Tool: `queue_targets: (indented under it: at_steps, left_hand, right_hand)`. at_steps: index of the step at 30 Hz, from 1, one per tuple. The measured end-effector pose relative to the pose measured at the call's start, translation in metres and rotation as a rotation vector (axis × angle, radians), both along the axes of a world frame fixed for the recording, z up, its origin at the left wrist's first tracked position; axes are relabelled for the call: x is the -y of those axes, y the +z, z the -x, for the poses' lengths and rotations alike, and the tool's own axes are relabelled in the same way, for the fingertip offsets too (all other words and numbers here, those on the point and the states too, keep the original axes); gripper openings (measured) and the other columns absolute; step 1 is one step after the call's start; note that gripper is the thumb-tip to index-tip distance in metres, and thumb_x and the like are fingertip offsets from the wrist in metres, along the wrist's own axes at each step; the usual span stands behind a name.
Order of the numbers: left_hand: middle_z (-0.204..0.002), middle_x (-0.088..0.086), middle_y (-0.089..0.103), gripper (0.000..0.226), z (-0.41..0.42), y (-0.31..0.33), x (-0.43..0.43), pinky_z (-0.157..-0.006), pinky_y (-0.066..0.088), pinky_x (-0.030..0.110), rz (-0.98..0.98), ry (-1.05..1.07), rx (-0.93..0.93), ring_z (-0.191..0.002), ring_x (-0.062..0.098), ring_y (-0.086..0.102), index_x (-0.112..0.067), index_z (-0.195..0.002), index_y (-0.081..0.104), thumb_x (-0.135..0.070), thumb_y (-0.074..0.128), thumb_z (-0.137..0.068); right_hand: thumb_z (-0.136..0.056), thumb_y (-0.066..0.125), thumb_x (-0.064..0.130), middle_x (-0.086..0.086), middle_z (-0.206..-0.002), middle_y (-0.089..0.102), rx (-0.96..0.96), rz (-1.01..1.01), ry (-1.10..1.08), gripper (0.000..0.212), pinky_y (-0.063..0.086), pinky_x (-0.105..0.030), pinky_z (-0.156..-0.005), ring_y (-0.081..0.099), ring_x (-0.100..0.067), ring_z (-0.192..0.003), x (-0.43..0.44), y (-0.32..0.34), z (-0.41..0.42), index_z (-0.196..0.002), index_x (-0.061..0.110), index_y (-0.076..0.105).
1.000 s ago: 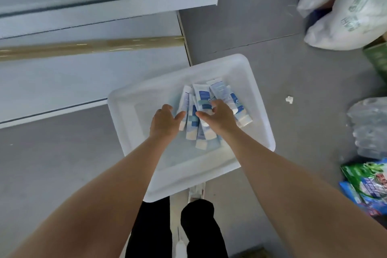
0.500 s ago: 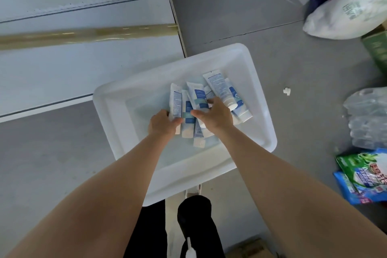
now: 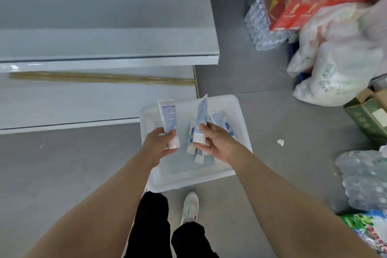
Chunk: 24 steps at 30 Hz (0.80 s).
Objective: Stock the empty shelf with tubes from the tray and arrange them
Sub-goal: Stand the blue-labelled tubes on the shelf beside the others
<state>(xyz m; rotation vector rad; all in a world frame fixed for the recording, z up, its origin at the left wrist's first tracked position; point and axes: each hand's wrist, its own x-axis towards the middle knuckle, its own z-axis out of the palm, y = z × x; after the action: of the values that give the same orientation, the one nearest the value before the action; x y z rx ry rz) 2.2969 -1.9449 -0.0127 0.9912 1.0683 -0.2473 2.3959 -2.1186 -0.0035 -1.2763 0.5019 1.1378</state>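
Fingers of the left hand (image 3: 160,144), at centre frame, are curled round the cap end of a white tube with blue print (image 3: 168,118), with the thumb (image 3: 172,134) laid across its front. The tube stands nearly upright, crimped end toward the top of the frame.

Fingers of the right hand (image 3: 216,145), just to the right, pinch a second tube (image 3: 201,114) near its white cap. This tube is turned edge-on and tilts slightly to the right, crimped end up. The two hands are close but not touching.

Both held tubes are raised over a white plastic tray (image 3: 240,111), which sits on the grey floor (image 3: 62,174). More tubes (image 3: 222,124) lie loosely heaped in the tray, partly hidden by the right hand; their count cannot be told.

To the left of the tray is the lower shelf (image 3: 83,102), white, with a long brown strip (image 3: 100,78) lying along it. Above that, in the upper left of the frame, is a second white shelf (image 3: 104,46), bare.

At bottom centre are dark trouser legs and a white shoe (image 3: 189,207). Right of the tray a small white scrap (image 3: 280,142) lies on the floor. The upper right holds red cartons (image 3: 293,0), wrapped water bottles (image 3: 259,23) and white sacks (image 3: 335,73).
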Motion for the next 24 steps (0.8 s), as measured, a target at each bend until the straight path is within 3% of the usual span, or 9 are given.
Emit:
queue_targets:
  at_steps: [2,5,11,19,24]
  left_hand:
    - [-0.118,0.014,0.066,0.035,-0.002,0.035,-0.005,-0.081,0.057,0.042,-0.028,0.027,0.089,-0.099,0.029,0.065,-0.007,-0.121,0.058,-0.016,0.069,-0.089]
    - [-0.115,0.013,0.067,0.032,-0.004,0.086,-0.017,-0.082,0.057,0.042,-0.096,0.064,0.222,-0.102,0.030,0.066,-0.008,-0.119,0.059,-0.016,0.068,-0.090]
    - [-0.107,0.012,0.068,0.029,-0.001,0.186,-0.041,-0.079,0.058,0.041,-0.250,0.128,0.480,-0.097,0.027,0.067,-0.006,-0.117,0.059,-0.015,0.066,-0.091]
    - [-0.115,0.010,0.068,0.033,0.015,0.291,-0.086,-0.079,0.058,0.039,-0.381,0.198,0.738,-0.104,0.028,0.067,-0.010,-0.120,0.059,-0.020,0.067,-0.090]
    - [-0.115,0.010,0.068,0.033,0.024,0.339,-0.134,-0.079,0.059,0.039,-0.448,0.272,0.801,-0.104,0.027,0.065,-0.010,-0.120,0.060,-0.018,0.068,-0.089]
  right_hand:
    - [-0.096,0.062,0.020,-0.013,-0.125,0.066,0.040,-0.093,0.022,0.035,0.059,-0.041,-0.078,0.065,-0.028,-0.112,-0.005,0.024,0.000,-0.129,0.012,0.056]
    - [-0.097,0.060,0.019,-0.010,-0.119,0.068,0.114,-0.212,0.060,0.040,0.058,-0.042,-0.078,0.068,-0.025,-0.105,-0.015,0.063,-0.003,-0.135,0.010,0.052]
    - [-0.089,0.063,0.023,-0.002,-0.114,0.070,0.265,-0.448,0.162,0.033,0.058,-0.038,-0.075,0.069,-0.019,-0.098,-0.053,0.149,-0.011,-0.121,0.017,0.060]
    - [-0.096,0.059,0.026,0.000,-0.130,0.063,0.612,-0.522,0.377,0.039,0.055,-0.033,-0.074,0.062,-0.020,-0.113,-0.116,0.261,-0.012,-0.133,0.014,0.054]
    - [-0.097,0.060,0.028,0.005,-0.128,0.065,0.755,-0.574,0.397,0.033,0.056,-0.034,-0.075,0.064,-0.019,-0.115,-0.162,0.311,-0.015,-0.129,0.020,0.058]
